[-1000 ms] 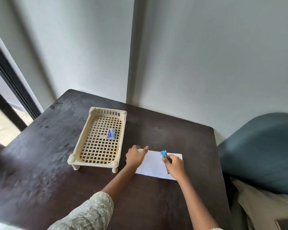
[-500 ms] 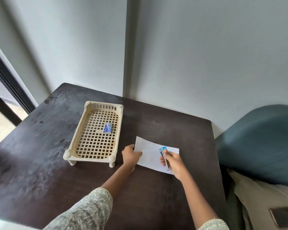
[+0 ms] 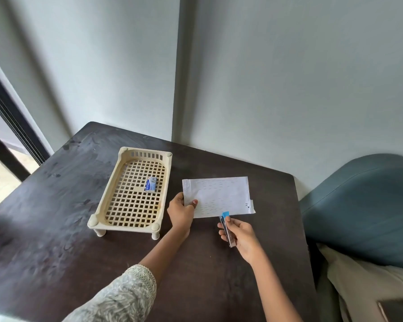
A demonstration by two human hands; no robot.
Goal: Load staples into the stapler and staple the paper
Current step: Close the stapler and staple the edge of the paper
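A folded white paper (image 3: 219, 197) with faint handwriting is raised and tilted toward me over the dark table (image 3: 56, 228). My left hand (image 3: 181, 213) pinches its lower left corner. My right hand (image 3: 241, 235) grips a small stapler (image 3: 227, 228) with a blue tip and metal body, just below the paper's bottom edge, its tip touching or nearly touching that edge. A small blue-and-white staple box (image 3: 151, 184) lies inside the cream plastic lattice tray (image 3: 102, 210) to the left.
The table stands in a corner against grey walls. A teal upholstered chair (image 3: 363, 210) with a beige cushion is close on the right. A dark-framed doorway (image 3: 7, 135) lies at the left. A dark flat object (image 3: 398, 310) rests at the bottom right.
My left hand has lifted the paper by its left corner and turned it up toward me. My right hand pulled the stapler back off the sheet toward me, below the paper's edge.
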